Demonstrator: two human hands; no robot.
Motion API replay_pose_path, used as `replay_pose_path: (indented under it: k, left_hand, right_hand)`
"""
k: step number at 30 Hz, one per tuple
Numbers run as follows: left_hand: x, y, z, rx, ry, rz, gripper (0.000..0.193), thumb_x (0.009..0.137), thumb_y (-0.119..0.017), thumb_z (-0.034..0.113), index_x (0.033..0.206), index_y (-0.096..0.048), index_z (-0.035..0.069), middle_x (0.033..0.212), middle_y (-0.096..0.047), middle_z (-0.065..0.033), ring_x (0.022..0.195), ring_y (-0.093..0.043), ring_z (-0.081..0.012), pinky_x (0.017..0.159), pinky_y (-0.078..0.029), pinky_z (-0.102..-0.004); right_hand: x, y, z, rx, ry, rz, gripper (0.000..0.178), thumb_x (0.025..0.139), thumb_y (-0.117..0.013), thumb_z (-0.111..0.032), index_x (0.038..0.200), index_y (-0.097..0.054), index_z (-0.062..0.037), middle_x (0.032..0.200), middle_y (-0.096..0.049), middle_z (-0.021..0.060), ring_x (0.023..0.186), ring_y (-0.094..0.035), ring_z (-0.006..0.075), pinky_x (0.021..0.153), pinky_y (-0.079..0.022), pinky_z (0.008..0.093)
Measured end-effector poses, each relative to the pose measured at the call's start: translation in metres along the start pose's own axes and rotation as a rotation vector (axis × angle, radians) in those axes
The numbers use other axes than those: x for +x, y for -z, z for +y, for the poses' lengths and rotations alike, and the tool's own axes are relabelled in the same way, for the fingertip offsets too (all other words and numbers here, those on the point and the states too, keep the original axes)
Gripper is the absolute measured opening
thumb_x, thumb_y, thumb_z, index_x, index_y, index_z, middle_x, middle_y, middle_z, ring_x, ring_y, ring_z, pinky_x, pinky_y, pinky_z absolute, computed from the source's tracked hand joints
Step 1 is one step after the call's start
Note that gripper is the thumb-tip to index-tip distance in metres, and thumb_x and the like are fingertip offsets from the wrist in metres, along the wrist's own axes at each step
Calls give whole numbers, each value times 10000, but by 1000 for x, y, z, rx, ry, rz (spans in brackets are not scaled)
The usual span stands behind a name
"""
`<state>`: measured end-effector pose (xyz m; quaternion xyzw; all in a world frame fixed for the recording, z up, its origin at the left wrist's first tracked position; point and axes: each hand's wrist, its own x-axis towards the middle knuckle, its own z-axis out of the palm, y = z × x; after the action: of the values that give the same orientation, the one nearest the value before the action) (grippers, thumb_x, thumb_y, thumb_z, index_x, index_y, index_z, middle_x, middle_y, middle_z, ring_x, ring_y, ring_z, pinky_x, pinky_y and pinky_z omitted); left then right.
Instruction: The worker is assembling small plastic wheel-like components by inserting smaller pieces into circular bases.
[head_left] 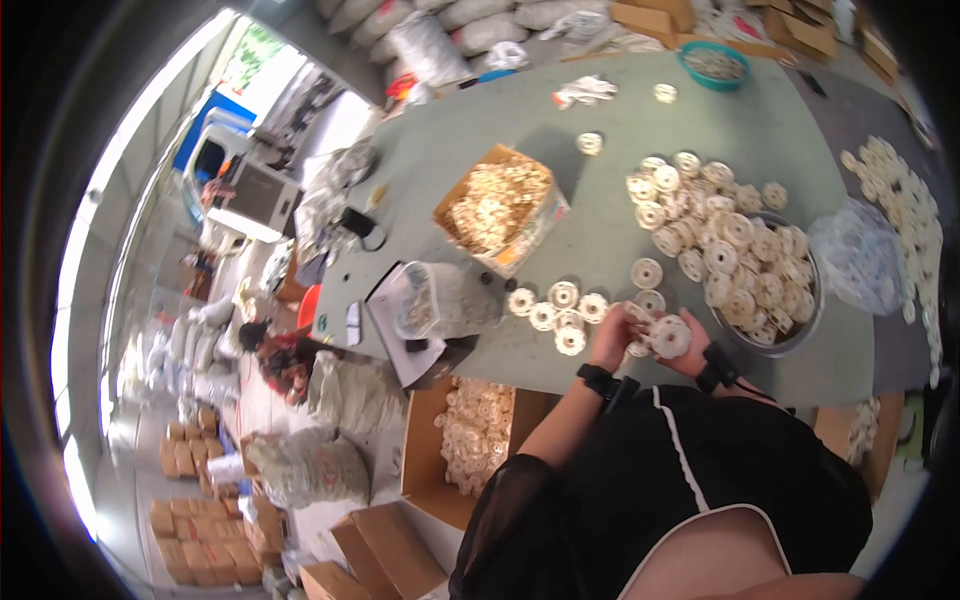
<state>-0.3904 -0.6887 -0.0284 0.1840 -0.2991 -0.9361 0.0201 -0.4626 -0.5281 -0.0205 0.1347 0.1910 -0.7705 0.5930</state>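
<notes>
Close in front of me at the table's near edge, my right hand (691,352) grips a white round plastic part (670,337), notched round its rim and with a raised hub. My left hand (618,336) is beside it, fingers bent and pressed together; what they hold is too small to make out. Just beyond the hands lie loose parts of the same kind, such as a wheel-shaped part (647,272). Several more parts (564,295) are grouped left of my left hand. To the right, a round metal basin (815,318) is heaped with them, and a pile (690,200) spreads beyond it.
A cardboard box (512,262) of small cream pieces and a clear plastic tub (455,305) stand on the green table (420,160). Below the left edge sits a carton (425,470) of white parts. A plastic bag (855,255) lies right of the basin; a teal bowl (712,82) is far off.
</notes>
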Motion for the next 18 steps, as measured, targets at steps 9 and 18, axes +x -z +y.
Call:
replay_pose_path:
  k: [9, 18]
  left_hand:
    - [17, -17, 14, 795, -391, 228, 354, 756, -569, 100, 1084, -475, 4, 795, -566, -64, 652, -555, -120, 590, -452, -240]
    - [28, -21, 24, 668, -252, 185, 329, 766, -535, 89, 1080, -468, 23, 753, -558, -40, 600, -508, -100, 526, -427, -225]
  right_hand:
    - [13, -23, -16, 2, 68, -62, 433, 862, -324, -369, 1125, -463, -55, 1024, -547, 96, 878, -553, 209, 707, -449, 373]
    - [29, -1, -22, -195, 272, 16, 445, 849, -350, -411, 1086, -494, -63, 1021, -554, 67, 929, -526, 236, 753, -414, 392]
